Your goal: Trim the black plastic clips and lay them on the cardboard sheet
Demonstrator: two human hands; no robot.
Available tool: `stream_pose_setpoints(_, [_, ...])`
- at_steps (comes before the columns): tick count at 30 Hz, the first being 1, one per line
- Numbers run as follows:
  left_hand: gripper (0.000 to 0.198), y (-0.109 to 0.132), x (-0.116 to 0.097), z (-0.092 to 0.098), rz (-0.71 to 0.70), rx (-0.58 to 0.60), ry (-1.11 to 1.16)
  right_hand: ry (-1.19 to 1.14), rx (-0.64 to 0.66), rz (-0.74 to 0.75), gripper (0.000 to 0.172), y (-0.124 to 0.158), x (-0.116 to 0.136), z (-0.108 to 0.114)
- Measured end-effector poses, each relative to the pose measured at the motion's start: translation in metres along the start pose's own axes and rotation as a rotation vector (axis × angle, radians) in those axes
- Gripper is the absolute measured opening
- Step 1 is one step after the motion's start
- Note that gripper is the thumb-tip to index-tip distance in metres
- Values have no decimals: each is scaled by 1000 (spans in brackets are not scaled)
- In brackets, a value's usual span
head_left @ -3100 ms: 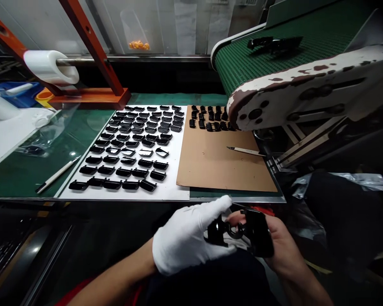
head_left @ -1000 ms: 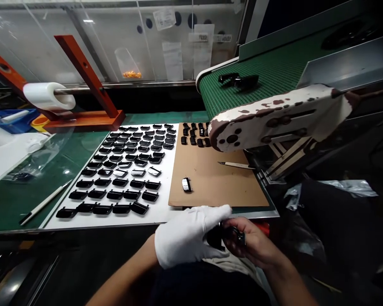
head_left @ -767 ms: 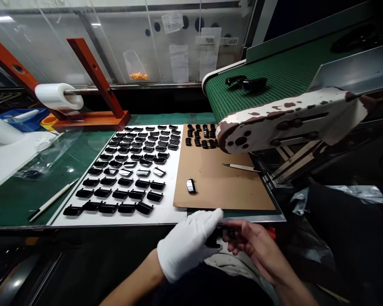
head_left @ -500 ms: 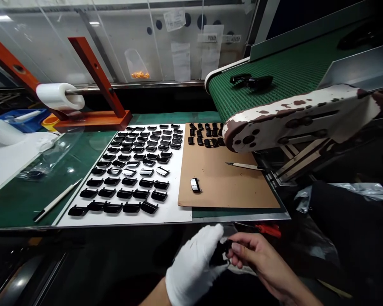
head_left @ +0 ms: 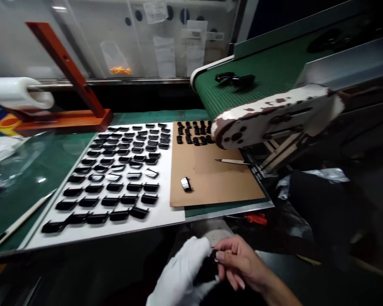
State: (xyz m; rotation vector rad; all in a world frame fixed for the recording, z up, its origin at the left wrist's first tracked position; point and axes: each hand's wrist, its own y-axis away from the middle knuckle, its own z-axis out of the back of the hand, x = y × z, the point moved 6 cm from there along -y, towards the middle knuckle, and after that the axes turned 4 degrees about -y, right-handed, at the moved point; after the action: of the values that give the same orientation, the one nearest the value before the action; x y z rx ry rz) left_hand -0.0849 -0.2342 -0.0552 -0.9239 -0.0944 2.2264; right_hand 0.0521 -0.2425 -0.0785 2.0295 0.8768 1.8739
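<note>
In front of the table edge, my left hand [head_left: 182, 272], in a white glove, is closed around a small black plastic part [head_left: 206, 268]. My bare right hand [head_left: 242, 264] pinches the near end of that part between thumb and forefinger, its other fingers loosely curled. Dark shadow and the fingers hide most of its shape. A single glossy black piece [head_left: 187, 184] lies on the brown cardboard [head_left: 210, 187]. To its left, rows of similar glossy black pieces [head_left: 115, 187] cover a white sheet [head_left: 164, 208].
A green conveyor [head_left: 274, 63] juts over the back right, carrying black parts [head_left: 235, 80]. Small black parts [head_left: 196, 140] stand on the cardboard beneath its end. One knife [head_left: 232, 161] lies there, another pen-like tool [head_left: 22, 219] at left. A red-handled tool [head_left: 255, 219] sits below the edge.
The view has turned right, so the table contents appear shifted left. Both hands stay together on the black part, and my right fingers have shifted their pinch slightly.
</note>
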Motion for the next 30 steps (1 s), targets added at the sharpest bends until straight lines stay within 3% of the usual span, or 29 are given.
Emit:
stream_pose_setpoints(3, [74, -22, -4, -14, -66, 3, -81, 278, -327, 49, 35, 32, 29, 26])
stream_pose_setpoints(5, [74, -32, -10, -30, -98, 34, -94, 673, -486, 23, 27, 52, 50, 29])
stream_pose_setpoints(8, [70, -39, -17, -60, -98, 100, -85, 1118, -487, -179, 29, 65, 65, 24])
stream_pose_setpoints(13, [53, -57, -35, -112, -32, 273, -155, 1205, -486, -264, 35, 61, 74, 35])
stream_pose_setpoints(16, [40, -81, -43, -127, 52, 363, -182, 1218, -544, -273, 40, 54, 74, 39])
stream_pose_setpoints(19, [37, -105, -43, -114, 86, 347, -170, 1204, -621, -263, 34, 57, 76, 49])
stream_pose_setpoints(21, [45, -116, -37, -92, 94, 333, -159, 1168, -705, -264, 28, 68, 81, 75])
stream_pose_setpoints(25, [57, -126, -18, -36, 163, 281, 33, 1059, -957, -376, 37, 111, 83, 182])
stream_pose_setpoints(27, [60, -123, -5, -10, 210, 199, 157, 1018, -1004, -428, 40, 126, 78, 233])
stream_pose_setpoints(30, [61, -113, 17, 24, 255, 28, 235, 1007, -995, -478, 43, 123, 74, 269])
